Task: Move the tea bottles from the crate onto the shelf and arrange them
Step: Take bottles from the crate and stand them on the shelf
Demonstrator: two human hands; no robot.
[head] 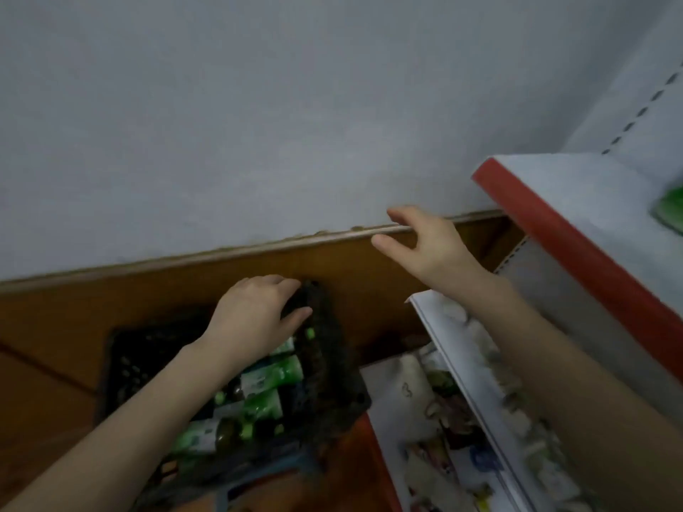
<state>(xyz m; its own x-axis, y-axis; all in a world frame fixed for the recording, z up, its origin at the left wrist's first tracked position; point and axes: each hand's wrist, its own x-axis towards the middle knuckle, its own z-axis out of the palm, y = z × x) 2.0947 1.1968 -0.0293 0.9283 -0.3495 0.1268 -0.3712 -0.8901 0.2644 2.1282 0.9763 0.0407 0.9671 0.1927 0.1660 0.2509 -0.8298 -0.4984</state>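
Crate (325,349), black, is sitting on the wooden floor (74,319) with green tea bottles (271,375) lying inside. Left hand (255,312) is hanging over its far end, fingers curled; whether it is gripping anything, cannot tell. Right hand (425,245) is hovering wide open, empty, near the red-edged shelf (554,230). Blurry.

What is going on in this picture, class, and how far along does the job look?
A person is restocking. The left hand reaches down into a black crate on the floor, where several green tea bottles lie on their sides. It rests at the crate's far edge; whether it grips a bottle is unclear. The right hand is open and empty, held in the air beside the red-edged shelf. Something green, blurred, already sits on that shelf. Most bottles remain in the crate.
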